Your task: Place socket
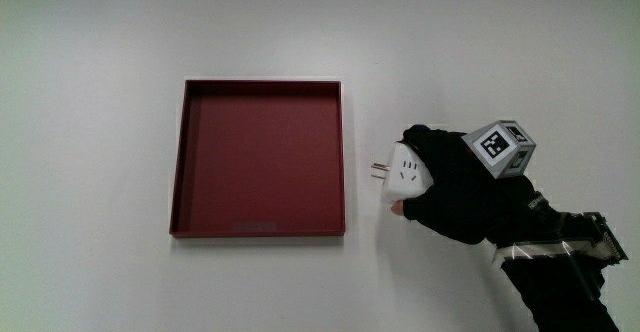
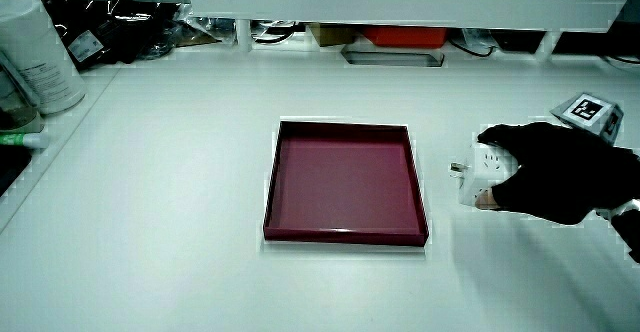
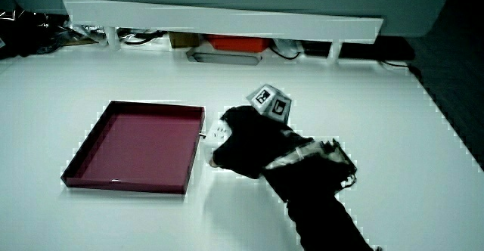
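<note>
Black-sleeved forearm [image 3: 318, 198] fills the near part of a side view, leading up to the gloved hand [image 3: 246, 149], whose fingers are closed around a white socket [image 3: 218, 133]. That view shows only a sliver of the socket past the knuckles, with its prongs almost touching the wall of the dark red tray [image 3: 132, 141]. From above, the main view gives more: the socket [image 1: 405, 168] is a rounded white block with slots on its upper face and two metal prongs pointing at the tray [image 1: 262, 230], and a clear strip of white table [image 1: 100, 72] separates prongs from tray rim. The hand [image 1: 455, 187] lies beside the tray, not over it, wrist angled toward the person, the patterned cube [image 1: 503, 148] on its back tilted upward. A side view alone shows a white canister [image 2: 38, 54] standing near the table's edge, well apart from the tray [image 2: 345, 236], and the low partition [image 2: 400, 7]. There the hand [image 2: 550, 172] sits low, close to the tabletop, with the socket [image 2: 482, 172] held at the fingertips.
</note>
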The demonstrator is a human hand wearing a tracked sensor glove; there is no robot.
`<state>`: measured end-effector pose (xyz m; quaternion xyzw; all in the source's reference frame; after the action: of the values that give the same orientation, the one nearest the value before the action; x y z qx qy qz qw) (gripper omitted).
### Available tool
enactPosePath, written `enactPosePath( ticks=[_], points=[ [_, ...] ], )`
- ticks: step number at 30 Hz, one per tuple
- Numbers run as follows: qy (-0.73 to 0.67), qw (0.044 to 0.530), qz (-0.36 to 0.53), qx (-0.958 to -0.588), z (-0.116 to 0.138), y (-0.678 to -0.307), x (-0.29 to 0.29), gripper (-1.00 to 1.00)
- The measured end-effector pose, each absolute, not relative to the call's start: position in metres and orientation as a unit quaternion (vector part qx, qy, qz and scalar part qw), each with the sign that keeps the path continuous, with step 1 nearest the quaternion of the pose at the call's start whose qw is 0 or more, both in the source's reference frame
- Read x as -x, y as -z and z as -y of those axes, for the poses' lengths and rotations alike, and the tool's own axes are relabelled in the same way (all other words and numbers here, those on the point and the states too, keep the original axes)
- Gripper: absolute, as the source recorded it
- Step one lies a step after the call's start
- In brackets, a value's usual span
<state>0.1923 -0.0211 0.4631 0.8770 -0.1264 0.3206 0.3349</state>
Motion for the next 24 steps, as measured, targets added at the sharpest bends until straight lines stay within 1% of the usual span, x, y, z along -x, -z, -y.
enactPosePath(
  ticks=[7, 12, 14, 19, 20, 21, 24],
  points=[
    [-0.300, 0.355, 0.097, -0.880, 0.019, -0.490, -0.204, 0.00],
    [-0.307, 0.360, 0.093, -0.876, 0.017, -0.494, -0.205, 0.00],
    [-0.308, 0.362, 0.088, -0.875, 0.017, -0.502, -0.209, 0.00],
    [-0.329, 0.366, 0.080, -0.867, 0.018, -0.502, -0.212, 0.00],
    [-0.314, 0.389, 0.068, -0.863, 0.017, -0.509, -0.214, 0.00],
    [-0.332, 0.370, 0.080, -0.864, 0.017, -0.505, -0.213, 0.00],
    [-0.334, 0.371, 0.076, -0.863, 0.017, -0.505, -0.214, 0.00]
  ],
)
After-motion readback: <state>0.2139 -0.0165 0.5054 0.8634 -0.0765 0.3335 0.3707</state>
